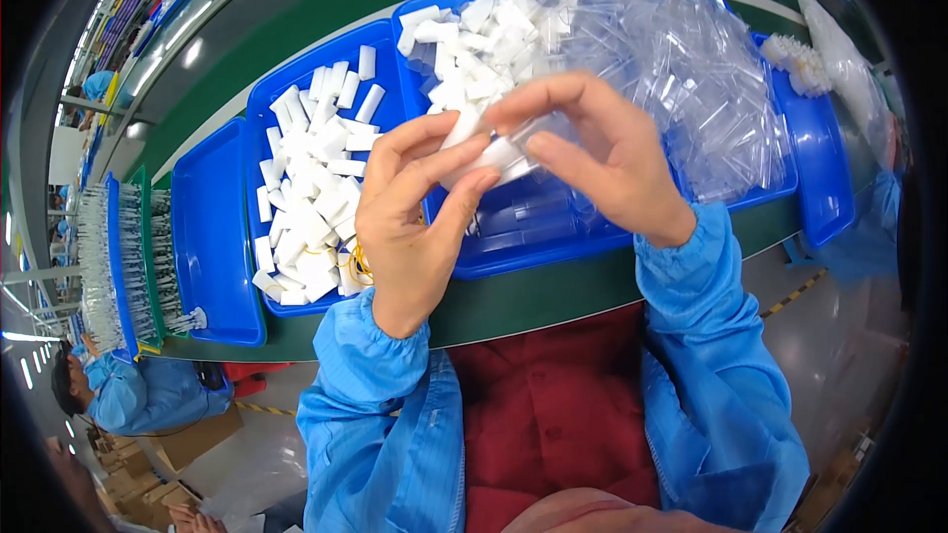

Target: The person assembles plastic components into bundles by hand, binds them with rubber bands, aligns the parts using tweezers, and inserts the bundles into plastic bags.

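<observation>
In front of my chest, my left hand has its thumb and fingers closed on a small white block. Clear plastic, which looks like a sleeve, shows around that block. My right hand curls its thumb and index finger about the other end of the clear plastic; its exact grip is partly blurred. A further white block shows by the left fingertips; whether it is held cannot be made out. Beneath both hands lies a blue tray of white blocks and clear plastic sleeves.
Left of my hands is another blue tray heaped with white blocks. Farther left are a blue tray and racks of thin clear pieces. A blue tray stands at the right. A person in blue sits at lower left.
</observation>
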### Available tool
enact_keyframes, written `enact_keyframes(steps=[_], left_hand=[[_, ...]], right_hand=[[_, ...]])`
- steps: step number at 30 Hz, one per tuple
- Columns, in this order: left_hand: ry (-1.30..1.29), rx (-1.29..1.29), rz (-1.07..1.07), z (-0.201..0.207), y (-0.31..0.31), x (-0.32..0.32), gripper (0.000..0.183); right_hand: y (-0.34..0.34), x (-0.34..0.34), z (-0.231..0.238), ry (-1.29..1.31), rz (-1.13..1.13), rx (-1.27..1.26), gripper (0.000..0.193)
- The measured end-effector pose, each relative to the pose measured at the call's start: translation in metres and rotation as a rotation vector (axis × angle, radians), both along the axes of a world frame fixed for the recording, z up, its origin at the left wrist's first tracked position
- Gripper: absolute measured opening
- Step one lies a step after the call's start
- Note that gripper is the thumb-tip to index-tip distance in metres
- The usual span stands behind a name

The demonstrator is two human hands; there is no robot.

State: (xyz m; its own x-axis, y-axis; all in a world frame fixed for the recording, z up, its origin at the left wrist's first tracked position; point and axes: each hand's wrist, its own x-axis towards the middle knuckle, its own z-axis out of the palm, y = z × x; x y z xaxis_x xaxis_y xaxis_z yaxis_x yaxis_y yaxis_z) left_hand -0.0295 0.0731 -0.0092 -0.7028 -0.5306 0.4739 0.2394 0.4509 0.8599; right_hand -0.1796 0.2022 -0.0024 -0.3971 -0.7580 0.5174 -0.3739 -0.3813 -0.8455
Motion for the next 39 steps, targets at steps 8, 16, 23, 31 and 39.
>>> enact_keyframes(steps=[8,16,23,31,39], left_hand=[[-0.036,-0.003,-0.027,0.000,0.002,-0.001,0.027],[0.045,0.297,-0.259,0.004,-0.005,0.002,0.036],[0.148,0.072,-0.213,-0.004,-0.006,0.002,0.035],[0.169,0.006,-0.278,0.001,-0.011,-0.001,0.053],[0.066,0.195,-0.291,0.010,-0.007,0.004,0.049]], right_hand=[[0.003,-0.004,-0.005,-0.058,-0.125,0.002,0.021],[0.013,-0.018,-0.003,-0.315,-0.116,-0.051,0.025],[0.006,-0.008,-0.003,-0.101,-0.043,-0.089,0.021],[0.009,-0.011,-0.001,-0.132,0.029,-0.074,0.030],[0.007,-0.011,-0.001,-0.087,0.071,-0.104,0.024]])
